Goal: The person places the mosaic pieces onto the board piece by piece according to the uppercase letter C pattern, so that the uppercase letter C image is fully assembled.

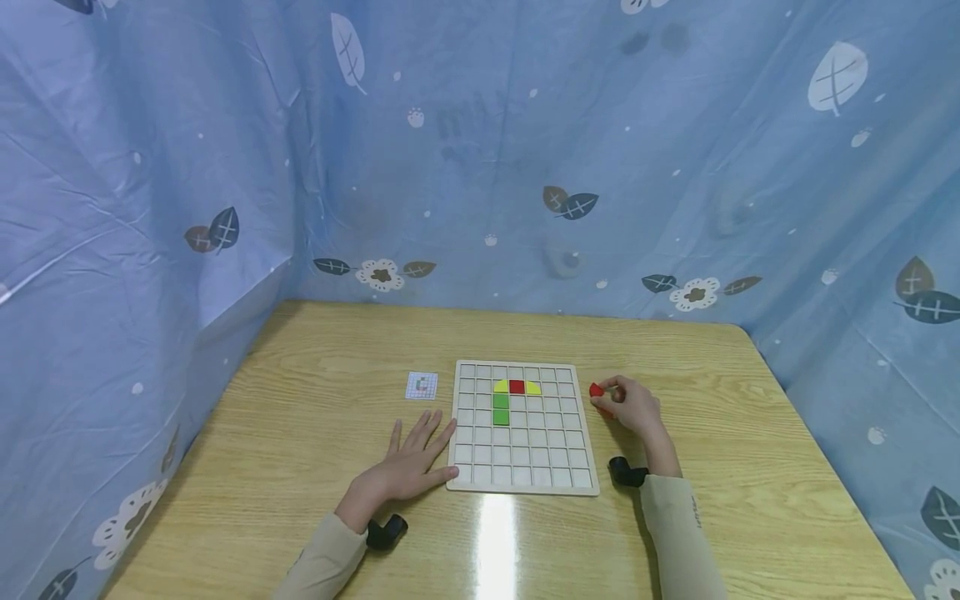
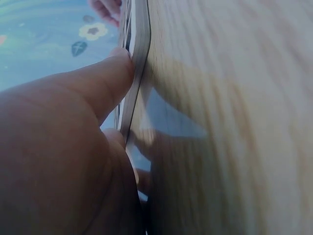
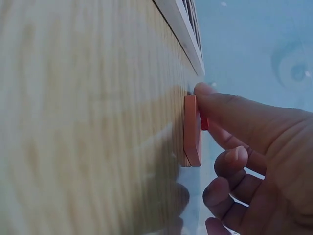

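Note:
A square white grid board [image 1: 525, 490] with a pale wooden rim lies on the table. On its cells sit a red square [image 1: 517, 387], a yellow quarter-round piece [image 1: 501, 387] at either side of it, and two green squares [image 1: 501, 401] in a column. My left hand [image 1: 408, 468] lies with spread fingers at the board's left edge, its thumb touching the rim. Right of the board my right hand [image 1: 633, 408] pinches a small red piece [image 1: 596, 389] between thumb and forefinger. Another red piece [image 3: 192, 132] lies flat on the table under that hand.
A small card [image 1: 422, 386] with a printed grid pattern lies left of the board. Blue patterned curtains [image 1: 480, 167] enclose the wooden table [image 1: 337, 358] at the back and sides. Each wrist bears a black camera [image 1: 387, 532].

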`<state>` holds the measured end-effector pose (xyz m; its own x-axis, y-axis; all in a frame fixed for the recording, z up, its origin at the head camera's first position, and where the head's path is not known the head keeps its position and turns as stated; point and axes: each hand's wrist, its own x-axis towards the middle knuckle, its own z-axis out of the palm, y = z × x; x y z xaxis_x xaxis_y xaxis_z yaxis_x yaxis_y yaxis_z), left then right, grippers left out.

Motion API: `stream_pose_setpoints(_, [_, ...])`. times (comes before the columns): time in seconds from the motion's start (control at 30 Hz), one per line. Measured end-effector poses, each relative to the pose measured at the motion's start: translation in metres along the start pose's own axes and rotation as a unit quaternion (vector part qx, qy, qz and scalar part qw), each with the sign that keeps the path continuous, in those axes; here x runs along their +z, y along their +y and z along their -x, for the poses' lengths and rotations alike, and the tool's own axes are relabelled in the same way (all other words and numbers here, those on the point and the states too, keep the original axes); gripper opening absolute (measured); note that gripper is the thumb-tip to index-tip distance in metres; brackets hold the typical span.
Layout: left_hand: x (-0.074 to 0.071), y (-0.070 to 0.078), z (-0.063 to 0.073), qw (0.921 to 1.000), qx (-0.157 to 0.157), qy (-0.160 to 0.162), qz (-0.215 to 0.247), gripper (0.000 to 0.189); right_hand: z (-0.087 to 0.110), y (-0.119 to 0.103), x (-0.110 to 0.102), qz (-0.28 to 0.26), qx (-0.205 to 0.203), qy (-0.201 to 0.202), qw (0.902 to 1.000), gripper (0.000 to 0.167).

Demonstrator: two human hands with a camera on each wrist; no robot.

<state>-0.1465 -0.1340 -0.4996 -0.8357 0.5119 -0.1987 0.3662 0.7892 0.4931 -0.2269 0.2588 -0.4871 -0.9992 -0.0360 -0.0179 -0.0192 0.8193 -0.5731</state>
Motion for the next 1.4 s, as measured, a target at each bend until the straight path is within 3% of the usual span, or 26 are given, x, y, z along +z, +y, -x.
stream_pose_setpoints(0.57, [0.0, 0.0, -0.001, 1.0, 0.002, -0.005, 0.001, 0.072, 0.002, -0.009, -0.001, -0.011, -0.023, 0.007, 0.9997, 0.031])
stream_pose_setpoints(1.03, [-0.001, 0.0, 0.001, 1.0, 0.002, -0.004, 0.003, 0.072, 0.004, -0.022, 0.001, -0.022, -0.065, 0.025, 0.9973, 0.03])
stream_pose_setpoints(1.4, [0.0, -0.001, 0.0, 1.0, 0.001, -0.004, 0.002, 0.072, 0.004, -0.039, 0.013, -0.034, -0.072, 0.005, 0.9968, 0.027])
